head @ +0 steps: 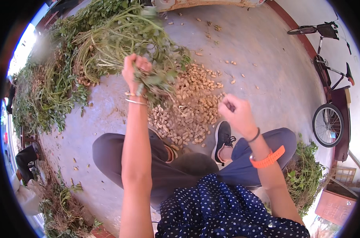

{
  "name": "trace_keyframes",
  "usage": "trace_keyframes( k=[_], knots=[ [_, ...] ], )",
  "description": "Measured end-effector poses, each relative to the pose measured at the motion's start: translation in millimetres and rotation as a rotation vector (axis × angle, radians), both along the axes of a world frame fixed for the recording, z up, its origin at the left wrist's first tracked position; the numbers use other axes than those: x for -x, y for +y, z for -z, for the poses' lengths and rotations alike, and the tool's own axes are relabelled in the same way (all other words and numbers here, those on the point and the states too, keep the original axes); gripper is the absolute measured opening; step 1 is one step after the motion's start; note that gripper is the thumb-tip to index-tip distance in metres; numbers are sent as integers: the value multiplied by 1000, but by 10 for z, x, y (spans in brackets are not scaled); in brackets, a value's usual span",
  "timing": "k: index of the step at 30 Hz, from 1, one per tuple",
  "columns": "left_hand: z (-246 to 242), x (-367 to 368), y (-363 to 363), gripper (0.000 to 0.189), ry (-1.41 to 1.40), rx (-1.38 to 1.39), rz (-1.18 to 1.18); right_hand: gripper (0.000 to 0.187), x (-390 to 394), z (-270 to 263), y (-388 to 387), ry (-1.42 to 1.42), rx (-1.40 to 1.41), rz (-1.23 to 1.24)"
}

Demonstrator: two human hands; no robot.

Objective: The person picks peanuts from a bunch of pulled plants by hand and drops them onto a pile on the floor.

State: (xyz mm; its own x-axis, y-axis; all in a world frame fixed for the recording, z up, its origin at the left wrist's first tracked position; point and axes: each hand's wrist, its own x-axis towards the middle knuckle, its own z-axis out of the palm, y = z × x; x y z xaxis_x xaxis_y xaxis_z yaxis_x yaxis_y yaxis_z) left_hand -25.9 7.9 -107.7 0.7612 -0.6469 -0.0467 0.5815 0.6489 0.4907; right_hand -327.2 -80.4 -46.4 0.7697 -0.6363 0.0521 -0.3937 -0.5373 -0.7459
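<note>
My left hand (134, 71) is closed around a bunch of uprooted peanut plants (151, 78). Their roots hang over a pile of unshelled peanuts (195, 101) on the concrete floor, and some of the greenery is blurred. To the right of the pile, my right hand (238, 114) hovers in the air with its fingers curled, apart from the plants. A dark spot shows between thumb and fingers; whether anything is held there cannot be made out. Both my shoes (223, 135) flank the near side of the pile.
A large heap of peanut plants (49, 86) spreads along the left. More plants lie at lower left (64, 208) and lower right (305, 175). Loose peanuts (233, 63) dot the floor (275, 89). A bicycle (328, 110) stands by the right wall. Another person's leg (26, 162) shows at far left.
</note>
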Motion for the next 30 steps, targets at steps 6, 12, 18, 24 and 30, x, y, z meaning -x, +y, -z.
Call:
trace_keyframes(
  k=[6,12,18,24,30],
  knots=[
    [-269,800,-260,33,-561,-451,95,83,-277,8,-94,-109,-90,-92],
    [-341,1221,-371,54,-501,-241,249,86,-434,212,-162,-101,8,-67],
    [-420,1216,-332,57,-582,-267,454,40,-411,344,-154,-386,-249,123],
    [-521,1037,-195,38,-172,-377,443,39,-395,324,-185,-422,-266,72],
    [-556,910,-105,30,-158,-509,491,41,-406,275,-146,-339,-184,84]
  ],
)
